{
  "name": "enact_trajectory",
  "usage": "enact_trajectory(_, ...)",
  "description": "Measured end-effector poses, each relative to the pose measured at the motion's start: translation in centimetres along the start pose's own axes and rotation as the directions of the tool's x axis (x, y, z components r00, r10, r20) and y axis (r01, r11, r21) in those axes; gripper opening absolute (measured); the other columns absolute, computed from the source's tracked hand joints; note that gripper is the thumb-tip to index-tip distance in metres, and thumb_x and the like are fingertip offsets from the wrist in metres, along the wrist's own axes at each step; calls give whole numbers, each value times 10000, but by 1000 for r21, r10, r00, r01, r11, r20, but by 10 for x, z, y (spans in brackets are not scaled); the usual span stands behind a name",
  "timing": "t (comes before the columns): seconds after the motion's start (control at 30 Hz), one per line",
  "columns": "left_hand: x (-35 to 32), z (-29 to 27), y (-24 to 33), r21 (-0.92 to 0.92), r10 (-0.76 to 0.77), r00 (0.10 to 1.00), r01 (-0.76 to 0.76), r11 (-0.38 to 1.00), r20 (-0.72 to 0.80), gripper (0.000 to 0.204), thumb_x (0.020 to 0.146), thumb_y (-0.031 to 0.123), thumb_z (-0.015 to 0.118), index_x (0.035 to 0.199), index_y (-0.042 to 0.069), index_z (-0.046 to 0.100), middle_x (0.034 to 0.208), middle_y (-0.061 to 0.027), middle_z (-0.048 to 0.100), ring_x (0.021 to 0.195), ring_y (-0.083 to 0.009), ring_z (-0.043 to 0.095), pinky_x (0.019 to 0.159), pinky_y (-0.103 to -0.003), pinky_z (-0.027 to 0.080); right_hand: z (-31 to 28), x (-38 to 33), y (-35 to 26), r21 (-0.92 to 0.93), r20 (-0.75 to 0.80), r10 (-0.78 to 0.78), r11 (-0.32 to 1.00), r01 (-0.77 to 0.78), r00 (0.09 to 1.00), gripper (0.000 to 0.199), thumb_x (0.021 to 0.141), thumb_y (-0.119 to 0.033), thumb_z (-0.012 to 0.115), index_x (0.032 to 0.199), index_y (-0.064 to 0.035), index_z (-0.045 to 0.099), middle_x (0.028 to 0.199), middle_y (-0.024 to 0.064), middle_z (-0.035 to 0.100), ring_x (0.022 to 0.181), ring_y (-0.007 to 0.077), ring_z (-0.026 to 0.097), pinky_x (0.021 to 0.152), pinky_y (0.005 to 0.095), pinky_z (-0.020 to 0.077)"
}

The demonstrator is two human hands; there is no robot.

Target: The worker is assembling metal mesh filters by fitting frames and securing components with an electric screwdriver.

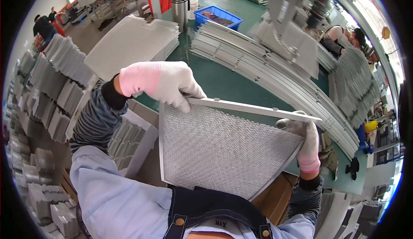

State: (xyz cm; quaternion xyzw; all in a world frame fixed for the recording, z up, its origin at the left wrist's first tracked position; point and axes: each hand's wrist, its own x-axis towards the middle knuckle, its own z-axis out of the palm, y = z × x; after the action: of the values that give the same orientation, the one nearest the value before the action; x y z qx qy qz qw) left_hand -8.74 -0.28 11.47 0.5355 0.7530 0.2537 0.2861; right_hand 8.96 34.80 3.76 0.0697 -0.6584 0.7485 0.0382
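Note:
A silver mesh filter panel (223, 148) is tilted in front of my body, with thin metal frame edging along its left and right sides. Across its far edge runs a straight metal frame strip (254, 108); toward the right a gap shows between strip and mesh. My left hand (161, 82), in a white and pink knit glove, pinches the strip's left end, thumb over the mesh corner. My right hand (307, 140), gloved alike, is closed around the panel's right corner, its fingers under the strip, whose end sticks out past them.
Long metal strips (275, 73) lie stacked across the green table (206, 75). Beyond my left hand sits a pile of mesh panels (129, 45). A steel thermos (180, 11) and a blue bin (218, 17) stand farther back. Machine parts (284, 19) overhang the right side; a person (344, 39) works there.

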Motion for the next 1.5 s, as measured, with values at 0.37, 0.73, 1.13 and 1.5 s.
enact_trajectory(0.37, 33, -5, 25, -34, -139, 987, 137, 990, -77, 501, 703, 66, 743, 1190, 17, 636, 906, -82, 694, 793, -139, 637, 752, -279, 513, -4, -13, -9, 141, -241, 14, 990, 20, 970, 347, 947, -232, 460, 1213, -10, 473, 1027, 300, 630, 865, 342, 676, 775, 392, 565)
enact_trajectory(0.73, 43, 13, 0, -213, 13, 996, -31, 977, -83, 442, 767, 131, 755, 1179, 9, 650, 1032, -84, 710, 861, -119, 646, 812, -254, 508, -6, -10, -21, 84, -137, 9, 996, 3, 991, 514, 948, -326, 498, 1303, 44, 460, 988, 281, 649, 802, 328, 686, 724, 377, 572)
enact_trajectory(1.13, 2, 76, 3, -692, -351, 670, -343, 635, -654, 203, 891, 164, 667, 957, -26, 693, 814, -39, 677, 695, -44, 594, 676, -175, 459, -2, -17, -16, 48, -170, -37, 998, 45, 985, 487, 915, -311, 558, 1200, 80, 502, 896, 247, 654, 717, 285, 685, 666, 340, 582)
enact_trajectory(1.5, -23, 123, -8, -715, -488, 527, -447, 538, -696, 126, 827, 119, 688, 872, 22, 620, 766, 23, 592, 686, -26, 476, 654, -203, 359, 3, -20, -18, -60, -133, -12, 998, 5, 991, 467, 955, -346, 475, 1218, 40, 493, 888, 160, 618, 756, 166, 596, 678, 259, 501)
